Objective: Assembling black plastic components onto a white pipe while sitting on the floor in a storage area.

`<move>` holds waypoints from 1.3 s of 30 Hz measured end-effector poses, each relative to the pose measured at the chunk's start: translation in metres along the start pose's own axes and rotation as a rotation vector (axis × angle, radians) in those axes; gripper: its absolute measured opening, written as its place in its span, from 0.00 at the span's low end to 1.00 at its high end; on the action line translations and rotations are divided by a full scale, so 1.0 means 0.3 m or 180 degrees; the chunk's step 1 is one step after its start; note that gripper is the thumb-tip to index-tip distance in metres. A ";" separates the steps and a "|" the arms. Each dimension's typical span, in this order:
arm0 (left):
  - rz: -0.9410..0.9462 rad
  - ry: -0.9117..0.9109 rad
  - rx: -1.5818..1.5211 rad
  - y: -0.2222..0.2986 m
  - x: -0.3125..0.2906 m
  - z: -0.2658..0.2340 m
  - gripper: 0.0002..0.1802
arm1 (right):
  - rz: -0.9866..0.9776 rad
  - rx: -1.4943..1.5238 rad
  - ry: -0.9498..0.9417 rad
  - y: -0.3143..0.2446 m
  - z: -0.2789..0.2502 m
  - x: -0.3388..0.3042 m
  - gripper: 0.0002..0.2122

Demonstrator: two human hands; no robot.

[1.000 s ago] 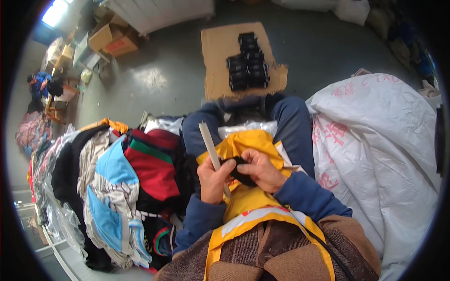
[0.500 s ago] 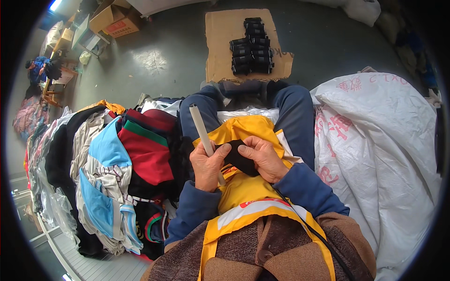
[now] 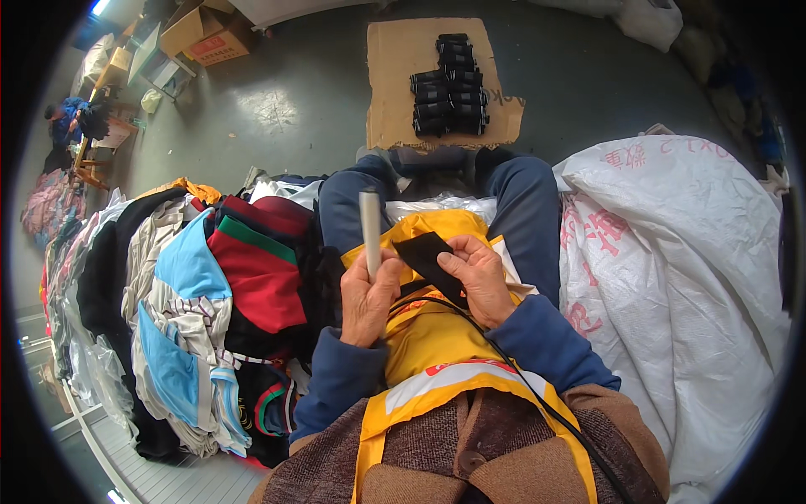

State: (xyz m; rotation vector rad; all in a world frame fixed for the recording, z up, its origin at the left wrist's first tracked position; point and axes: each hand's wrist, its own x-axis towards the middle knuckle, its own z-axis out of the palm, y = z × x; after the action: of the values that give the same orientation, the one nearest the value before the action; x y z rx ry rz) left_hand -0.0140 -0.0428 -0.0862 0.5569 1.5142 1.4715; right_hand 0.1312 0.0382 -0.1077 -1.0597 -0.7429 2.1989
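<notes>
Head view shows a person sitting on the floor, looking down at two busy hands over a yellow apron (image 3: 437,336) on the lap. Nearest, the left hand (image 3: 367,300) is closed tight around a pale stick-shaped tool (image 3: 370,231) that points straight up and away — held like that, its far end stays clear of the cloth. Just to the right, the right hand (image 3: 480,279) pinches a small black cloth piece (image 3: 428,256) between thumb and fingers, with the free end sticking out toward the tool. The hands are close together but not touching, so the black piece sits between them, right above the lap where it is easy to see. A thin black cord (image 3: 520,382) runs from under the hands down toward the near edge. On the left lies a big pile of folded clothes (image 3: 185,294) in many colours, close enough to reach. On the right is a large white sack (image 3: 688,277). Farther off, past the knees, a flat sheet of cardboard (image 3: 395,84) lies on the grey floor with neat rows of small black pieces (image 3: 449,84) on it — it probably keeps them off the dirt. Far left are some cardboard boxes (image 3: 206,38).
</notes>
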 end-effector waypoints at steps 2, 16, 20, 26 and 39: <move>0.0058 -0.0142 0.0233 0.029 -0.008 -0.009 0.09 | -0.0319 -0.0107 0.0047 -0.002 -0.007 0.003 0.07; -0.0407 -0.0921 0.0789 0.028 0.031 0.015 0.21 | -0.0263 -0.0589 -0.0452 -0.035 -0.001 -0.023 0.15; -0.0566 -0.1132 -0.0129 -0.009 0.051 0.004 0.24 | -0.0236 -0.0374 -0.0456 -0.032 0.004 -0.020 0.14; -0.1122 -0.1146 0.0372 -0.021 0.038 -0.024 0.18 | -0.0098 0.0175 -0.0328 -0.008 -0.028 0.004 0.16; 0.0023 -0.1185 0.1501 0.000 0.010 0.013 0.05 | 0.0159 0.1071 -0.0389 -0.020 -0.069 0.037 0.21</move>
State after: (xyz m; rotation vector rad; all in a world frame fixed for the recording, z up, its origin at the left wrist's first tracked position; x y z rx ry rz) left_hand -0.0122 -0.0383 -0.0865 1.0529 1.5524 0.9403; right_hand 0.1441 0.0548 -0.1200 -0.7877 -0.3791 2.3426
